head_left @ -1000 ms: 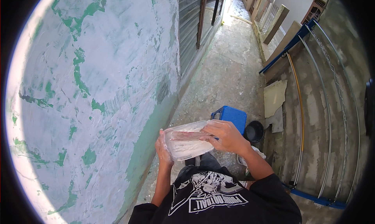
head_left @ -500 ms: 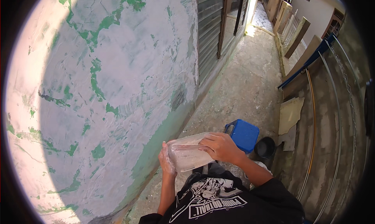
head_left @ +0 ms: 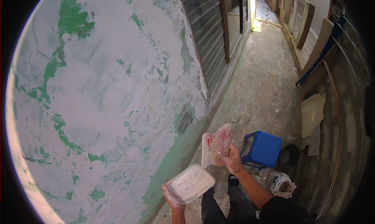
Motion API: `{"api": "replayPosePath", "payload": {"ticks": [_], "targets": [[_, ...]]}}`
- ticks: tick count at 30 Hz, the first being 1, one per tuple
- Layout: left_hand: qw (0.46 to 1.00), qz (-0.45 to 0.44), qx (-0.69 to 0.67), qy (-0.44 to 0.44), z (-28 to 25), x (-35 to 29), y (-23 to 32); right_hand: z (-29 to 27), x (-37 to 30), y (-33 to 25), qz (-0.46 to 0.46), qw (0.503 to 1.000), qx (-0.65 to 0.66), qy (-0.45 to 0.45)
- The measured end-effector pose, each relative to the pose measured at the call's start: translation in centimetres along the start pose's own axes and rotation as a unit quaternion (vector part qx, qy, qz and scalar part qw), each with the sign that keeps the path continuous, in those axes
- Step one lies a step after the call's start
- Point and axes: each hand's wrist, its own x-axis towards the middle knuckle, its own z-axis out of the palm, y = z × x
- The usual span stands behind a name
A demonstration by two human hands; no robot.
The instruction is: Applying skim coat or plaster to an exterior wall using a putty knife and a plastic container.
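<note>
My left hand [head_left: 172, 196] grips the left edge of a shallow, clear rectangular plastic tub [head_left: 209, 173], with a white paste smeared inside it. White residue coats that hand. My right hand [head_left: 234, 161] pinches the right edge of a flat, pale sheet [head_left: 216, 144] marked with pink and red stains. The sheet is held up beyond the tub, apart from it and over the floor. On my left rises a wall [head_left: 101, 87], mostly covered in whitish filler with green paint showing through in patches.
A blue plastic stool [head_left: 267, 149] stands right of my right hand, with a black bucket [head_left: 289, 155] beside it. Nearer me sits an open white sack [head_left: 279, 183]. Louvred windows [head_left: 205, 32] line the wall ahead. Broken boards [head_left: 312, 112] and long pipes [head_left: 336, 114] lean at the right.
My right hand has lifted the flat sheet out of the tub and away to the right and forward. The left hand has lowered the tub. The view has shifted.
</note>
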Motion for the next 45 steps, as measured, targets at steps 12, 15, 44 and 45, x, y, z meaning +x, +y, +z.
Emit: {"api": "replayPosePath", "payload": {"ticks": [12, 15, 44, 45], "targets": [[0.992, -0.074, -0.022, 0.096, -10.6, 11.2, -10.4, -6.8, 19.6, 25.8, -0.362, 0.835, -0.348, 0.225], [0.992, -0.061, 0.107, 0.018, -18.3, 12.8, -11.9, -4.4, 22.9, 32.4, -0.375, 0.829, -0.357, 0.213], [0.989, -0.099, 0.105, 0.024, -18.0, 16.4, -10.6, -4.1, 21.2, 30.4, -0.289, 0.894, -0.286, 0.189], [0.989, -0.094, 0.109, 0.025, -17.8, 16.4, -10.9, -4.3, 22.2, 30.4, -0.275, 0.882, -0.304, 0.234]]}}
